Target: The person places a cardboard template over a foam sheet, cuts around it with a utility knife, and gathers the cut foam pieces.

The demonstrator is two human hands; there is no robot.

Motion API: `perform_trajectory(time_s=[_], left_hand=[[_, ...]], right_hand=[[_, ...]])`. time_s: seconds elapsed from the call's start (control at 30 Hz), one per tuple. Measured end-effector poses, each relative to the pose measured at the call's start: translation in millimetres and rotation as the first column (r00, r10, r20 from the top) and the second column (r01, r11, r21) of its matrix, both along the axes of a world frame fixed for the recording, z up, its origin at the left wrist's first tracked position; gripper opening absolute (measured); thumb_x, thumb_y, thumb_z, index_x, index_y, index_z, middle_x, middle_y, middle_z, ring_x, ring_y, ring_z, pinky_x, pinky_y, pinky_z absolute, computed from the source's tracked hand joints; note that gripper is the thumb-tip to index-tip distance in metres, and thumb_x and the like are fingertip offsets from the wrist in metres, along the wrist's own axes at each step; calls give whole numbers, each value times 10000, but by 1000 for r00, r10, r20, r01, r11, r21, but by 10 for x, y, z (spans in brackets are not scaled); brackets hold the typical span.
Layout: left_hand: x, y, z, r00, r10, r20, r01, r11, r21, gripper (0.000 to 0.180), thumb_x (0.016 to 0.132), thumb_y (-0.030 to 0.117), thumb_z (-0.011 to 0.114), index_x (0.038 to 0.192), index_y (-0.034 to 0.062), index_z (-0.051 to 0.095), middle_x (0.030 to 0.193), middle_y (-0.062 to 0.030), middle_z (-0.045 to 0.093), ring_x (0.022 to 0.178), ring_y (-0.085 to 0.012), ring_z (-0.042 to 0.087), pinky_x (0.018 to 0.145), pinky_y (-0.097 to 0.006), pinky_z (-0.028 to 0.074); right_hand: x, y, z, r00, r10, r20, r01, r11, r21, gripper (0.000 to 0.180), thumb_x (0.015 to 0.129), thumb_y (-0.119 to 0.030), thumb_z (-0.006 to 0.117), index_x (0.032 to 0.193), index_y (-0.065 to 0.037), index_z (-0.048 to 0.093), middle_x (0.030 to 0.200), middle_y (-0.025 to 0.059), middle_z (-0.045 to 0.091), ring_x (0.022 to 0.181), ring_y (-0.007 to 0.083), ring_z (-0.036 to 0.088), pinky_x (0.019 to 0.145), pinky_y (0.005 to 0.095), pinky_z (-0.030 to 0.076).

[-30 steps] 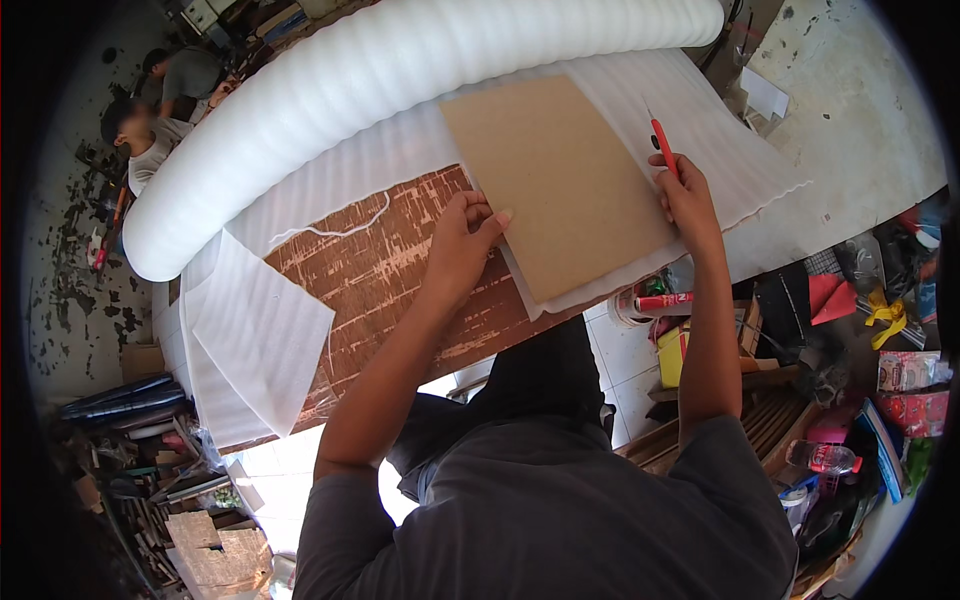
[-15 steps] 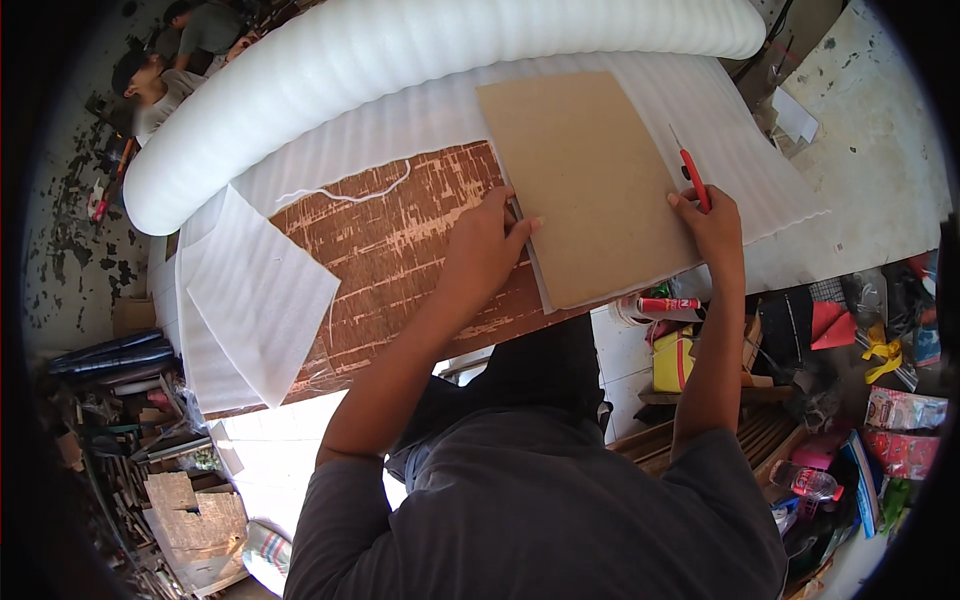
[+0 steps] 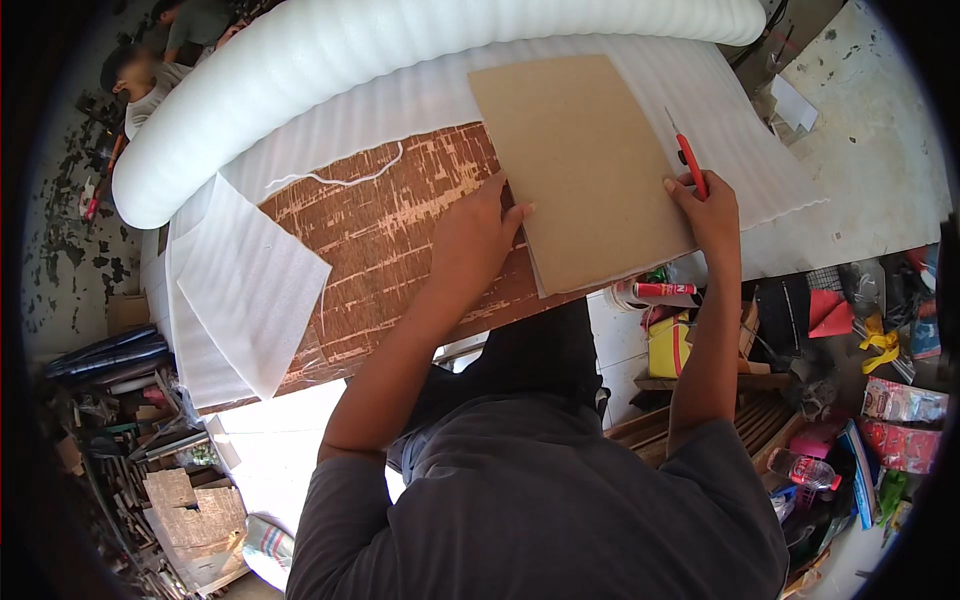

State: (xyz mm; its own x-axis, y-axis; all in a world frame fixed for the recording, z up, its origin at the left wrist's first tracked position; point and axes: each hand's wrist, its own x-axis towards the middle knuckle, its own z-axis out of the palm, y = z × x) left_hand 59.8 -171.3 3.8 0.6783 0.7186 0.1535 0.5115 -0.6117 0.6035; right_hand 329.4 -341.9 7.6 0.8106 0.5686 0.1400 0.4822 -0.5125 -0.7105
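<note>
A brown cardboard sheet (image 3: 585, 165) lies on white foam sheeting (image 3: 740, 160) spread over a worn brown table (image 3: 390, 240). My left hand (image 3: 475, 235) presses flat on the cardboard's left edge, fingers spread. My right hand (image 3: 705, 205) grips a red utility knife (image 3: 688, 160) at the cardboard's right edge, blade tip pointing away against the foam. A big roll of white foam (image 3: 400, 50) lies across the far side of the table.
A loose cut foam sheet (image 3: 250, 285) hangs over the table's left end. A thin foam strip (image 3: 335, 178) lies on the bare wood. Another person (image 3: 145, 70) crouches at the far left. Boxes, bottles and packets crowd the floor at right; planks are stacked at lower left.
The view has shifted, so the table sits lower and more to the right. My right hand with the knife has slid back toward me along the cardboard's right edge. My left hand stays pressing the cardboard.
</note>
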Motion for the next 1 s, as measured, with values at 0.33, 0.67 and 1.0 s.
perform_trajectory(time_s=[0.33, 0.67, 1.0], left_hand=[[-32, 40, 4, 994, -4, 113, 16, 994, -105, 485, 926, 279, 743, 1309, 3, 630, 701, -111, 625, 625, -248, 604, 640, -389, 491], [-3, 19, 30, 997, -15, 70, 21, 996, -85, 491, 933, 304, 733, 1314, 6, 648, 738, -114, 655, 652, -245, 631, 644, -381, 503], [15, 8, 15, 1000, -15, -18, 15, 999, -29, 504, 937, 310, 712, 1334, 9, 630, 815, -154, 701, 759, -326, 698, 694, -431, 548]], right_hand=[[-29, -15, -21, 1000, 20, 6, -20, 999, 32, 389, 815, -333, 822, 947, 15, 709, 685, 77, 624, 620, 176, 579, 611, 336, 461], [1, -81, -13, 1000, 1, -7, -1, 1000, 25, 358, 820, -324, 808, 930, 2, 710, 703, 100, 651, 636, 207, 614, 626, 352, 480], [-48, -17, 57, 998, -55, -8, 55, 998, 20, 462, 815, -385, 818, 923, 47, 696, 753, 141, 675, 668, 244, 643, 663, 381, 504]])
